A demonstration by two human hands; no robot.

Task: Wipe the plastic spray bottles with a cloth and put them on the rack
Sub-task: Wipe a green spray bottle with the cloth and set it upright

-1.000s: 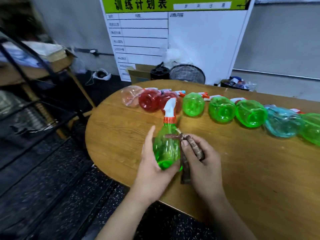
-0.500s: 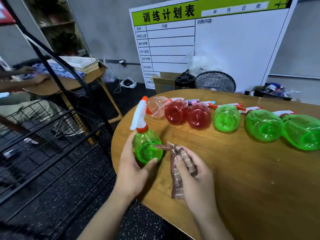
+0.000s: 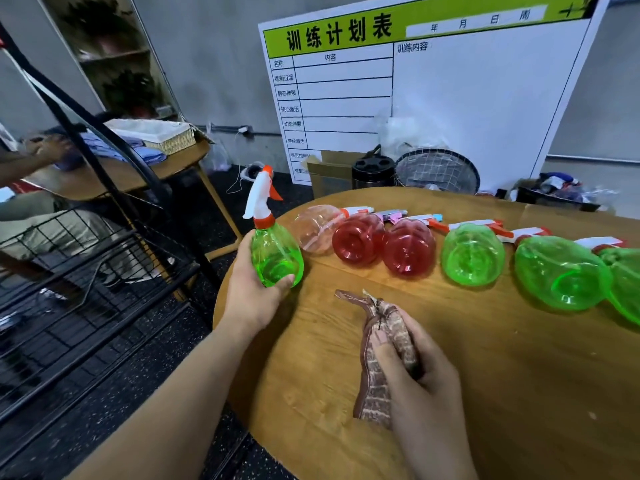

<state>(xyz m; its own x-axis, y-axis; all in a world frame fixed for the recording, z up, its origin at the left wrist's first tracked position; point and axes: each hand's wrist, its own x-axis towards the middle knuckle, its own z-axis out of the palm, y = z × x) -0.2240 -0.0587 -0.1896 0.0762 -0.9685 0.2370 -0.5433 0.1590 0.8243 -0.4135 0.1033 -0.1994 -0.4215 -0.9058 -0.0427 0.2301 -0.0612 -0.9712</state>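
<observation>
Translucent green plastic spray bottle (image 3: 275, 259) with white trigger, upright over the round wooden tabletop's (image 3: 502, 375) left edge, clasped in left-hand grip (image 3: 254, 296); right-hand grip (image 3: 420, 379) clamps a crumpled brown patterned cloth (image 3: 375, 362).

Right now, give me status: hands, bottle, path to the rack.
Left hand grips green spray bottle, upright, at table's left edge. Right hand holds brown cloth, off the bottle. Black wire rack to the left, nothing between.
</observation>
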